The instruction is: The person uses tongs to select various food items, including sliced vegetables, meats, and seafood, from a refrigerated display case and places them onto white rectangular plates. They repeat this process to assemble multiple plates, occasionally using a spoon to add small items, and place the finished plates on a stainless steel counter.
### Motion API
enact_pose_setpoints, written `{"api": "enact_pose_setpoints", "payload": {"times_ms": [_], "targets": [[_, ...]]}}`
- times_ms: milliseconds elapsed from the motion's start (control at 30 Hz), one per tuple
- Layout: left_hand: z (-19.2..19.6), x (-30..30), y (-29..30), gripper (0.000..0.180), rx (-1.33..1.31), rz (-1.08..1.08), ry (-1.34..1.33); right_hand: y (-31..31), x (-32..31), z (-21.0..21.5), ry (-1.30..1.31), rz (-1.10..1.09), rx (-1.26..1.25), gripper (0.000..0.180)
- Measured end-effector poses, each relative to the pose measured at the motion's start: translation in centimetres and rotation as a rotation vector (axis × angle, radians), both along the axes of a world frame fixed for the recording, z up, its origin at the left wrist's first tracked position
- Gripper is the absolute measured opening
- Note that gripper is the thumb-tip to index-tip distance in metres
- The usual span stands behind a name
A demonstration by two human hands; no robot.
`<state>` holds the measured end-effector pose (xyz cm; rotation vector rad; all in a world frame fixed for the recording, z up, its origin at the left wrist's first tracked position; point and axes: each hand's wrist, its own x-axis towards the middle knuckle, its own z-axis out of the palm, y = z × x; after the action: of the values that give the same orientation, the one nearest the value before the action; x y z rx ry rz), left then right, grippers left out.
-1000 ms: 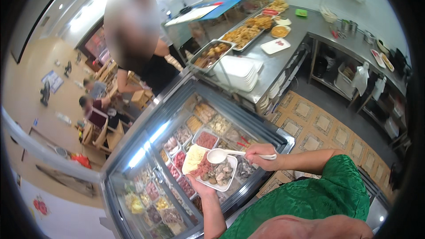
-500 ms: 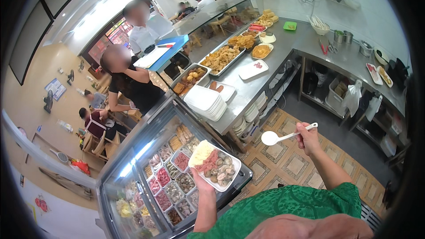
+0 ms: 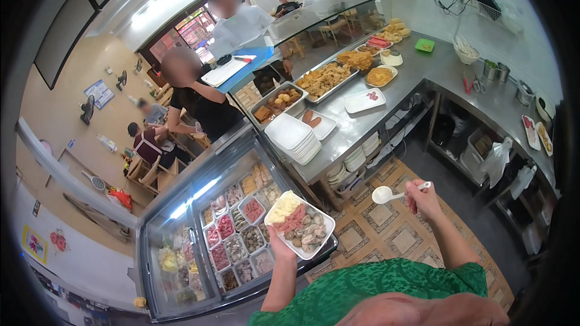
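Note:
My left hand [image 3: 281,246] grips the near left edge of a white rectangular plate [image 3: 328,220], level above the end of the display fridge. On the plate lie a pale yellow heap [image 3: 285,207], pink meat strips [image 3: 294,220] and greyish pieces that look like shellfish [image 3: 310,232]. To the right, over the tiled floor, my right hand [image 3: 424,200] is closed round the handle of a white ladle [image 3: 383,195]. Its bowl points left toward the plate, some way apart from it.
A glass-topped display fridge [image 3: 208,217] holds several tubs of raw food. Behind it, a steel counter [image 3: 326,157] carries stacked white plates [image 3: 294,136] and trays of fried food [image 3: 326,79]. Two people stand beyond the glass. A second counter [image 3: 513,105] runs along the right.
The view has turned a little to the left, so the surroundings shift right. The ladle's bowl has tilted and sits slightly lower in the picture. Both hands keep their hold.

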<state>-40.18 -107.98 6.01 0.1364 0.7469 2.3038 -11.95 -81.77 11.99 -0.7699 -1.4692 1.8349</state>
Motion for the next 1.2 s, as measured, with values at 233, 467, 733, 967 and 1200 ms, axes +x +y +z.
{"api": "enact_pose_setpoints", "payload": {"times_ms": [233, 467, 733, 967, 1200], "targets": [[0.5, -3.9, -4.8, 0.056, 0.043, 0.083, 0.047, -3.7, -5.4, 3.0, -0.135, 0.078, 0.071, 0.036], [0.6, -7.3, -10.1, 0.059, 0.03, 0.127, 0.041, -7.0, -12.0, 4.1, -0.169, 0.182, 0.193, 0.04], [0.2, -10.7, -12.9, 0.066, 0.074, 0.105, 0.099, -8.6, -18.1, 2.7, -0.258, 0.044, 0.399, 0.045], [-1.5, -11.3, -11.2, 0.058, 0.03, 0.069, 0.079, -6.4, -18.3, 3.3, -0.085, 0.03, 0.066, 0.051], [-0.5, -8.8, -6.4, 0.068, 0.086, 0.062, 0.057, -1.2, -17.2, 3.3, -0.081, -0.044, -0.085, 0.055]]}}
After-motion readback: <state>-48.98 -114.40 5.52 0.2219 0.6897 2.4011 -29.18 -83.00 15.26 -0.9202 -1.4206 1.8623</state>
